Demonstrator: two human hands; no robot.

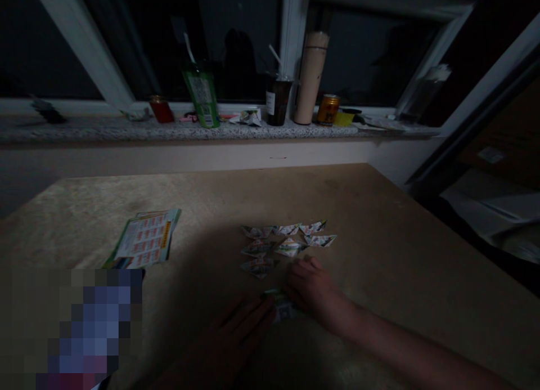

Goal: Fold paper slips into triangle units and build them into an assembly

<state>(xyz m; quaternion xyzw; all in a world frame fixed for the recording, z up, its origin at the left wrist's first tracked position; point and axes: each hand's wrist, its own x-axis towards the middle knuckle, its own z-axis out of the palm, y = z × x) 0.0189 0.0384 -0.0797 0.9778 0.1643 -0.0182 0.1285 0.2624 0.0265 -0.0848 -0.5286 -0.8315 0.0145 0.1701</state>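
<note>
A small printed paper piece (283, 310) lies on the table between my hands. My left hand (242, 328) rests in deep shadow with its fingers stretched out, their tips on the left side of the paper. On the paper's right edge is my right hand (312, 291), its fingers curled and closed on it; the fingertips are partly hidden. Just beyond my hands stand several folded paper boats in rough rows, among them a front left boat (258, 266) and a middle boat (289, 247) close to my right knuckles.
A stack of printed sheets (145, 238) lies at the left, near a pixelated area. Along the granite windowsill (244, 132) stand a green cup (203, 97), a dark drink cup (278, 100), a tall beige flask (311, 77), an orange can (328, 110) and a red jar (162, 110).
</note>
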